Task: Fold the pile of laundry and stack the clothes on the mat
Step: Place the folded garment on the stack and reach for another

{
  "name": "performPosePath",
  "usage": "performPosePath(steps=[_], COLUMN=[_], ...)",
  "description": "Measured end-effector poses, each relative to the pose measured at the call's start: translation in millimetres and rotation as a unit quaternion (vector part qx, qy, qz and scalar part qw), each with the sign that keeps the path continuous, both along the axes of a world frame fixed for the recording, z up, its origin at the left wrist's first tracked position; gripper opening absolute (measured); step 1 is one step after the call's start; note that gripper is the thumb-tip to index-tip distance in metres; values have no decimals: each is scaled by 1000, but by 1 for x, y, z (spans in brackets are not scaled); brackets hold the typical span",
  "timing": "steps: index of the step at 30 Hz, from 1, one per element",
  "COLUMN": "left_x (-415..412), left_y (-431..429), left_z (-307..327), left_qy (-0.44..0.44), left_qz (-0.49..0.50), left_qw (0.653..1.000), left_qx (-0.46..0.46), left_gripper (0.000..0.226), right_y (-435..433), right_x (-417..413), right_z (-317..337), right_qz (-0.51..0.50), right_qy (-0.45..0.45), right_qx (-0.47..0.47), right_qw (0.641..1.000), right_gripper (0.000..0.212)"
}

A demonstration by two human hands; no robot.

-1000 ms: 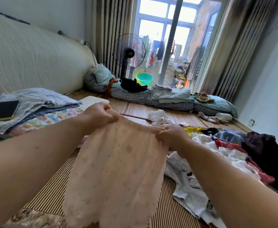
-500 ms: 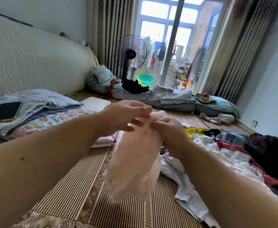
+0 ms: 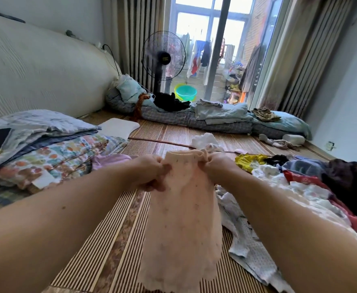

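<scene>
Both hands have parted again. Left hand (image 3: pixel 152 173) and right hand (image 3: pixel 217 166) each pinch the garment (image 3: pixel 183 218) by its top edge, hanging over bare mat (image 3: pixel 101 250).

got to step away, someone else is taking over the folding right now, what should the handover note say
Left hand and right hand: each has a grip on a top corner of the pink garment, which hangs over the mat.
Unfolded pile lies to the right on the mat.
Folded pink item sits to the left.
Done: the pink garment looks folded narrow.
Left: finish it, stack it, then work through the pile.
</scene>
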State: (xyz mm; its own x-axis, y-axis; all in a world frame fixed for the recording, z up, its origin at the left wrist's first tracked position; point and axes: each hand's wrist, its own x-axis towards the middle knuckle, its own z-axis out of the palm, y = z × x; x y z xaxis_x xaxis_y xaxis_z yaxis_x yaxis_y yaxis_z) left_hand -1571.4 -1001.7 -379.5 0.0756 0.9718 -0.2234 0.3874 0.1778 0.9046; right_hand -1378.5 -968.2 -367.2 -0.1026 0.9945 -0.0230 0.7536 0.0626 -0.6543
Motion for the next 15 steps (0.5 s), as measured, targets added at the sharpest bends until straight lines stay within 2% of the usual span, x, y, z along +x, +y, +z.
performPosePath(steps=[2,3,4,8,10,13,15], left_x=[1,1,0,-10,-17,-22,-23], left_y=[8,12,16,18,15,0,-19], left_z=[0,0,0,-8,-19,-43,-68], left_qy=[159,244,293,271,265,251,270], left_qz=[22,24,30,67,60,28,1], left_qw=[982,956,933,916,911,917,919], left_qx=[101,158,205,287,310,308,288], left_gripper=[24,23,22,22,18,16,12], right_y=[10,16,23,30,24,6,-11], right_x=[-4,-6,-8,-15,-12,-4,5], right_z=[-5,-6,-7,-10,-19,-49,-79], right_qz=[-5,-5,0,36,66,123,151], right_qy=[81,119,140,226,241,235,207], right_qx=[-24,-16,8,103,134,109,65], right_qw=[996,993,990,968,959,958,965], right_gripper=[25,22,19,17,19,22,27])
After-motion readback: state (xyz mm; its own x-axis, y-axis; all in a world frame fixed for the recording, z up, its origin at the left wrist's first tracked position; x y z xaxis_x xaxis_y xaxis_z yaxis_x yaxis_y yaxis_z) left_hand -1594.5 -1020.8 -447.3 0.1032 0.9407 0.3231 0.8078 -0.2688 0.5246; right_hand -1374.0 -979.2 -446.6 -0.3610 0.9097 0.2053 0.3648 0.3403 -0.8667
